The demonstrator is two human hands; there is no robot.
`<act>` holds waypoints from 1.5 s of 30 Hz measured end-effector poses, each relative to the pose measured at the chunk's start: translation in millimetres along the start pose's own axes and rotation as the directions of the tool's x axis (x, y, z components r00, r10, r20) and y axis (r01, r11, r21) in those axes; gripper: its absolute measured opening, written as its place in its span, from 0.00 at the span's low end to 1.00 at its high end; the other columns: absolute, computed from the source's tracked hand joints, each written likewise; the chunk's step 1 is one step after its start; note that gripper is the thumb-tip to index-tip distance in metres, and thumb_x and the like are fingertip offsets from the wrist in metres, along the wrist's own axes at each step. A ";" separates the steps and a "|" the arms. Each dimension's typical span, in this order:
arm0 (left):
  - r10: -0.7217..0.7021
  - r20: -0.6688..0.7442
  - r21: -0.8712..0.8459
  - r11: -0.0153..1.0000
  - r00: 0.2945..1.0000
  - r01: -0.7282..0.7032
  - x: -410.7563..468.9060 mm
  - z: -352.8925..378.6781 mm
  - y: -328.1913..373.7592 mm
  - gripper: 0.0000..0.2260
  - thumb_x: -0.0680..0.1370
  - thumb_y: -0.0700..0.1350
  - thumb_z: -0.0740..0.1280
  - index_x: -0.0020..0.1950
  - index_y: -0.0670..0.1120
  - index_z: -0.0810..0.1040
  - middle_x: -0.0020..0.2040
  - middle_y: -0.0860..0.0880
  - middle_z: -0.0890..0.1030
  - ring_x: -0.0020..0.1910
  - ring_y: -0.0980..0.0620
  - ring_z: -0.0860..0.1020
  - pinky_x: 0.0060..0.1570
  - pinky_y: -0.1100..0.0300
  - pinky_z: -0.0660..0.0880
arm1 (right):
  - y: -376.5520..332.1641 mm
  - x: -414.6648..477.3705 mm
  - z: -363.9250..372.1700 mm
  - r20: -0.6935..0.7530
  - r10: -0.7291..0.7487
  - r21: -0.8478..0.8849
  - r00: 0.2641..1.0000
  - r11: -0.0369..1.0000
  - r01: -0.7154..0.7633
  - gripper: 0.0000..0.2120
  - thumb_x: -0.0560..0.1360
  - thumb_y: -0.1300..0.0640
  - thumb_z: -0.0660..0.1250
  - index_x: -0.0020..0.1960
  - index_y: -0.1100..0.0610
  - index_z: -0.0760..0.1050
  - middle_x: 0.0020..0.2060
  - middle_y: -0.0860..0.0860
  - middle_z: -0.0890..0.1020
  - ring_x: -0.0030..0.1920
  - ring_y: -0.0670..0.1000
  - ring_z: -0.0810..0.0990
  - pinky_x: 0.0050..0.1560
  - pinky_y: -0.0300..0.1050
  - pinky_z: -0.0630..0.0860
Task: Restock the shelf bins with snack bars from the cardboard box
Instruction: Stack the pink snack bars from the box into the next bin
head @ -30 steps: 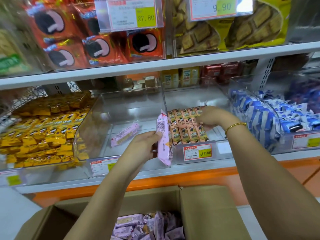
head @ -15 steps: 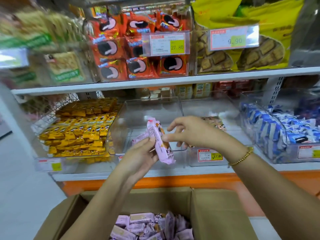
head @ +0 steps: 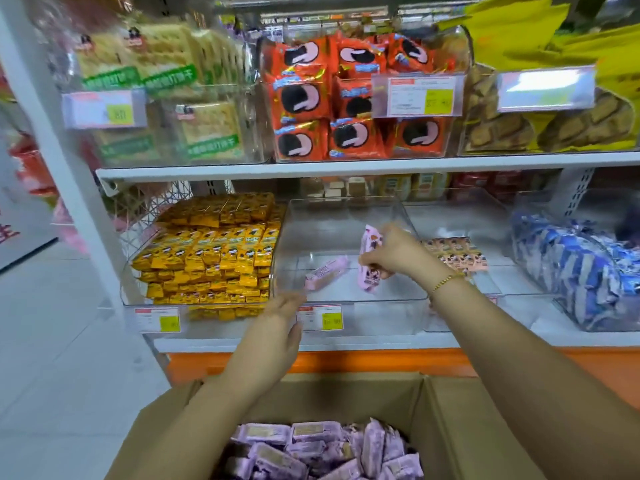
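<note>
My right hand (head: 391, 252) grips a pink snack bar (head: 369, 263) upright inside the clear middle shelf bin (head: 346, 299). Another pink bar (head: 325, 273) lies flat on the bin's floor, to the left of the held one. Held in front of the bin's front wall, my left hand (head: 282, 327) has relaxed fingers and holds nothing. Below, an open cardboard box (head: 467, 427) holds several pink snack bars (head: 311, 448).
A bin of yellow packets (head: 211, 251) stands left of the middle bin. To its right are a bin with small orange-pink packets (head: 457, 256) and a bin of blue packets (head: 581, 268). The upper shelf (head: 346, 164) carries red, yellow and green-labelled packs. Price tags line the shelf fronts.
The pink bar passed from my left hand to my right, which carried it into the middle bin. My left hand let go and dropped toward the bin's front.
</note>
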State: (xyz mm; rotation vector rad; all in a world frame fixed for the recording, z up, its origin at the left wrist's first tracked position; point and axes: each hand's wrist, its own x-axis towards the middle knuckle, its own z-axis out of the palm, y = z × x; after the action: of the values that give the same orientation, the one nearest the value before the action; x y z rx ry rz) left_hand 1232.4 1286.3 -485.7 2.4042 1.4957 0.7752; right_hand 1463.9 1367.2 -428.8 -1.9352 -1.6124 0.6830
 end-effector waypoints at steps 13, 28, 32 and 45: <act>0.039 0.061 0.067 0.997 0.997 -0.043 11.9 11.7 -26.2 0.22 0.79 0.41 0.58 0.74 0.47 0.64 0.71 0.50 0.66 0.67 0.50 0.68 0.67 0.59 0.66 | -16.5 70.6 72.0 0.033 0.073 -0.592 0.997 0.805 -0.040 0.12 0.75 0.56 0.67 0.55 0.61 0.80 0.56 0.57 0.82 0.57 0.55 0.80 0.52 0.43 0.75; 0.100 -0.134 -0.099 0.989 0.986 -0.114 12.2 5.7 -42.2 0.14 0.75 0.38 0.63 0.60 0.43 0.77 0.63 0.46 0.74 0.58 0.51 0.74 0.54 0.67 0.68 | -12.1 111.7 113.0 0.284 0.207 0.199 0.936 0.942 -0.269 0.04 0.73 0.66 0.71 0.44 0.65 0.76 0.35 0.57 0.80 0.32 0.50 0.79 0.37 0.41 0.80; -0.019 -0.195 -0.106 0.994 0.981 -0.002 13.0 0.4 -43.0 0.21 0.76 0.37 0.65 0.69 0.41 0.70 0.68 0.45 0.70 0.65 0.50 0.69 0.59 0.76 0.55 | -8.1 114.5 109.0 0.207 0.141 0.005 0.968 0.989 -0.145 0.08 0.71 0.66 0.70 0.35 0.59 0.76 0.21 0.51 0.78 0.29 0.51 0.75 0.37 0.42 0.74; -0.074 -0.111 -0.059 0.996 0.991 0.068 9.3 -10.5 -47.1 0.20 0.78 0.39 0.64 0.70 0.43 0.70 0.64 0.44 0.76 0.61 0.45 0.76 0.55 0.64 0.67 | -24.2 95.7 108.0 0.239 -0.065 -0.435 0.969 0.885 0.167 0.18 0.69 0.57 0.74 0.58 0.58 0.80 0.48 0.57 0.83 0.48 0.56 0.81 0.48 0.46 0.77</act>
State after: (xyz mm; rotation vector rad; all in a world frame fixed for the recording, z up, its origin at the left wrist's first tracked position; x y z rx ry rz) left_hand 1193.6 1315.4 -494.2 2.2883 1.5708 0.9378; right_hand 1389.1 1473.3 -496.3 -2.1111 -2.1652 0.5145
